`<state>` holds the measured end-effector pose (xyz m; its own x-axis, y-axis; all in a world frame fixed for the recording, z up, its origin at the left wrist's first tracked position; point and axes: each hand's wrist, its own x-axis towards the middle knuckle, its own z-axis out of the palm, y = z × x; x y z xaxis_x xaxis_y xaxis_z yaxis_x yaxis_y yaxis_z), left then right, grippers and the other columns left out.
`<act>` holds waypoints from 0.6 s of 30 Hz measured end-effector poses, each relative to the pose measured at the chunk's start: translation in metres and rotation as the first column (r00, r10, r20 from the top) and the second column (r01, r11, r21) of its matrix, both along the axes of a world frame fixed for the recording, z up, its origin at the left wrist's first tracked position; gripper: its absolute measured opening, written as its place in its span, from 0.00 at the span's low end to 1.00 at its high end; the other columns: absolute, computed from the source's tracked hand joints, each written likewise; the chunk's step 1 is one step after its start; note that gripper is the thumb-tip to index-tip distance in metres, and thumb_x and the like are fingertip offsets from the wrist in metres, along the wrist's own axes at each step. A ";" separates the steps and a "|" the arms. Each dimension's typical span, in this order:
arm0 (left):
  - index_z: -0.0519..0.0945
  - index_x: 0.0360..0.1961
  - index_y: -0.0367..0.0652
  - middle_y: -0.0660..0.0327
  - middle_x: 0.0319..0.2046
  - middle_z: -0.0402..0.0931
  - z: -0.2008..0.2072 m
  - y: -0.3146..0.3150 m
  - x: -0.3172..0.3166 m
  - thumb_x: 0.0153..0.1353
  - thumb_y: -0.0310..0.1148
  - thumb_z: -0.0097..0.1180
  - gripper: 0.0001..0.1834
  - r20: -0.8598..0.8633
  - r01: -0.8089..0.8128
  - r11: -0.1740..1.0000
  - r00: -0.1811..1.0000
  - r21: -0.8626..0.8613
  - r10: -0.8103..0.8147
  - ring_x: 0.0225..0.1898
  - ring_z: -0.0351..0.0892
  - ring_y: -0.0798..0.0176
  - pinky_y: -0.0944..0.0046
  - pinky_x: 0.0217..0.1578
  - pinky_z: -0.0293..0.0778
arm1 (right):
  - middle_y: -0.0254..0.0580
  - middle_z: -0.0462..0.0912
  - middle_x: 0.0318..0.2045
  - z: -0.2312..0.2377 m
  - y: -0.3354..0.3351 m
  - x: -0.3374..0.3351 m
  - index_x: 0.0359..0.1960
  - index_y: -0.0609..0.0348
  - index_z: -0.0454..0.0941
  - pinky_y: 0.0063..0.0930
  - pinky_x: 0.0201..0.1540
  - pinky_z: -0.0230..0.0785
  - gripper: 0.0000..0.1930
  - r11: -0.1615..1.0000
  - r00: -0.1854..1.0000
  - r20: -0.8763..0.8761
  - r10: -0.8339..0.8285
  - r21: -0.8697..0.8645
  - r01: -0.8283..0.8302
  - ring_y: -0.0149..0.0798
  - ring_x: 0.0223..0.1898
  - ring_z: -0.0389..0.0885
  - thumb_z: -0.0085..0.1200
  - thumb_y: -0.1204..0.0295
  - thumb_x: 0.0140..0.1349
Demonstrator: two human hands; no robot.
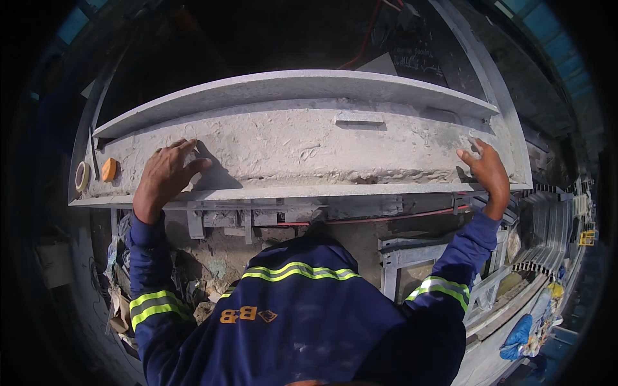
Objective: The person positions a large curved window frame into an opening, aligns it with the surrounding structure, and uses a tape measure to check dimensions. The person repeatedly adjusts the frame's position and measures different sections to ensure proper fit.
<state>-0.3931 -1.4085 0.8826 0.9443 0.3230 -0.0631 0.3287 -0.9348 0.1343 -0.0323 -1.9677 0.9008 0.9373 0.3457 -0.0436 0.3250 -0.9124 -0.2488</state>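
A long, pale, dust-covered ledge (277,148) stretches across in front of me, with a raised flange (296,83) on its far side and a narrow front lip (335,192). Toward its left end is my left hand (168,172), thumb apart from the fingers, over the front edge. My right hand (487,170) reaches in over the right end with its fingers parted. Neither hand holds anything. A small flat strip (358,118) lies on the ledge between them. Left of my left hand sit an orange block (109,170) and a roll of tape (82,177).
Grey metal frame bars (473,48) rise beyond the ledge, around a dark space. Below on the right are metal brackets (412,254) and stacked corrugated sheets (547,222). Rubble (206,309) and crumpled wrapping lie at lower left. A blue bag (516,338) rests at lower right.
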 end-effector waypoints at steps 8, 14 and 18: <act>0.84 0.59 0.47 0.59 0.57 0.83 0.012 -0.088 -0.116 0.63 0.34 0.72 0.23 0.526 0.452 0.886 0.781 -0.103 -0.337 0.66 0.79 0.53 0.48 0.66 0.76 | 0.58 0.85 0.54 0.030 0.124 -0.151 0.59 0.66 0.83 0.44 0.70 0.65 0.21 0.945 0.950 0.231 0.212 0.199 -0.259 0.59 0.59 0.80 0.62 0.63 0.72; 0.86 0.40 0.41 0.58 0.37 0.86 0.034 0.011 -0.169 0.60 0.31 0.73 0.09 0.660 -0.038 0.999 0.749 -0.030 0.048 0.39 0.89 0.49 0.54 0.39 0.82 | 0.50 0.88 0.43 0.044 0.211 -0.223 0.53 0.64 0.85 0.56 0.72 0.61 0.14 0.767 0.716 0.474 0.512 0.123 -0.630 0.52 0.47 0.85 0.64 0.70 0.69; 0.79 0.65 0.42 0.48 0.58 0.78 0.017 0.183 -0.144 0.54 0.57 0.75 0.43 0.344 -0.334 0.931 0.900 0.147 0.269 0.58 0.81 0.43 0.47 0.55 0.79 | 0.48 0.90 0.41 0.062 0.255 -0.264 0.49 0.62 0.87 0.55 0.68 0.64 0.14 0.596 0.593 0.515 0.619 0.183 -0.782 0.50 0.45 0.87 0.69 0.69 0.64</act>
